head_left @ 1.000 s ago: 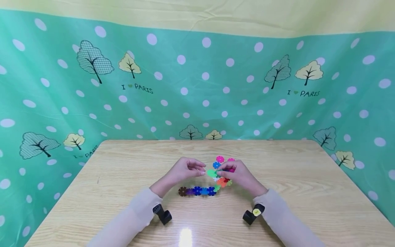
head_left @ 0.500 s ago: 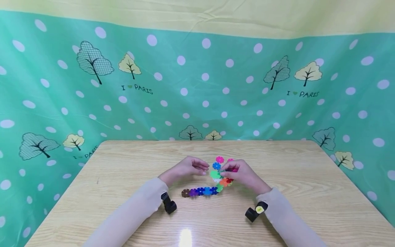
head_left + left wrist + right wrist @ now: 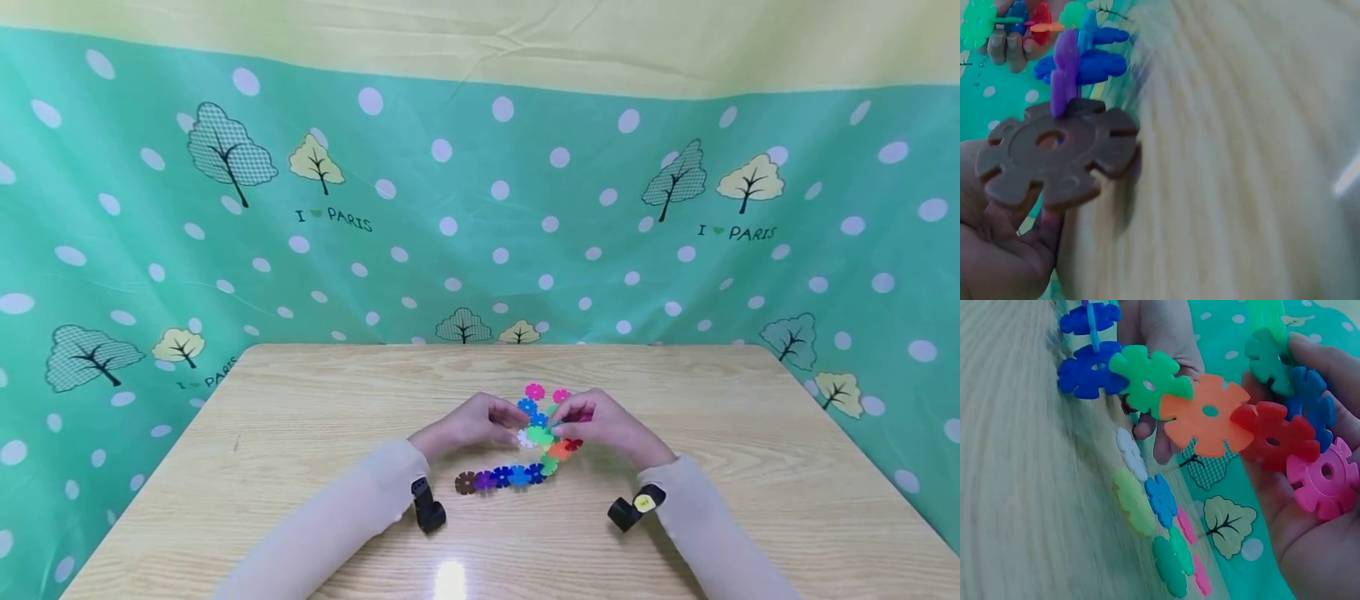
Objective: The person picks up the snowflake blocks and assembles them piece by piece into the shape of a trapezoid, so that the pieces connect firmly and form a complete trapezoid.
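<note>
Right hand (image 3: pixel 600 423) grips the chain's (image 3: pixel 517 472) pink-red end; left hand (image 3: pixel 480 421) pinches near the green disc (image 3: pixel 538 434). Chain mostly joined; loose discs (image 3: pixel 535 391) remain.

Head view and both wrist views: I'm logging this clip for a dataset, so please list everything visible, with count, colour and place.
Table: one, light wood grain, fills the lower half of the head view.
Backdrop cloth: one, teal with white dots, trees and "I PARIS" print, yellow band on top, behind the table.
Snowflake chain: one joined string of discs, brown, purple, blue, green, orange, red, curving from the table up to the hands.
Loose discs: several, pink, blue, green, white, on the table beyond the hands.
Wrist cameras: two, black, one per wrist.
Sleeves: two, beige.
Left hand: fingers curled, at the chain.
Right hand: grips the chain's upper end.
</note>
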Motion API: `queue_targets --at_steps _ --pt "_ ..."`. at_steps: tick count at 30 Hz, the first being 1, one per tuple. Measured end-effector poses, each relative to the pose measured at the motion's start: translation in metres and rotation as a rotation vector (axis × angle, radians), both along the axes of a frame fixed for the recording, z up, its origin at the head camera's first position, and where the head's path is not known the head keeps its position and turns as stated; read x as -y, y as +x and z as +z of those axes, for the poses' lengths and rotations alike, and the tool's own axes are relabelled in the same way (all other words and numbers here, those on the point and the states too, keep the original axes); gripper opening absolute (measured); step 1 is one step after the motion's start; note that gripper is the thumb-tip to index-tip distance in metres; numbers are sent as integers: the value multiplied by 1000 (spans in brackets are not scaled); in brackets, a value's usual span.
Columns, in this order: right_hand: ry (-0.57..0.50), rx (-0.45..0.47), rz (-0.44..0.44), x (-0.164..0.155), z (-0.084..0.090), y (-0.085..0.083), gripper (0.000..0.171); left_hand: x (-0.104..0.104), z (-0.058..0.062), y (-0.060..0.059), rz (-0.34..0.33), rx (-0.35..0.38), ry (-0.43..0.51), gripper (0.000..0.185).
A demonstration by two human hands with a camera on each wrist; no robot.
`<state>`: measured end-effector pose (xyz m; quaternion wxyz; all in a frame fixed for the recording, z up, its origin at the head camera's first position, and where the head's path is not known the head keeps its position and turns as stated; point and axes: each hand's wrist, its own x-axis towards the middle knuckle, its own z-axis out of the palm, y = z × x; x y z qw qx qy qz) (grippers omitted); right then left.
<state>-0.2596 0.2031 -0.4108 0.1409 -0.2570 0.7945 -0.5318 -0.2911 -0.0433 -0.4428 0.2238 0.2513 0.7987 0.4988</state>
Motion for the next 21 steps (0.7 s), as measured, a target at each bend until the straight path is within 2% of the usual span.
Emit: queue_targets --at_steps 8,21 --pt "-28 -3 18 -2 0 -1 15 -8 -6 1 33 -122 -65 34" --pt "-16 -15 4 -1 -1 -1 15 -12 -6 4 83 -127 -70 29"
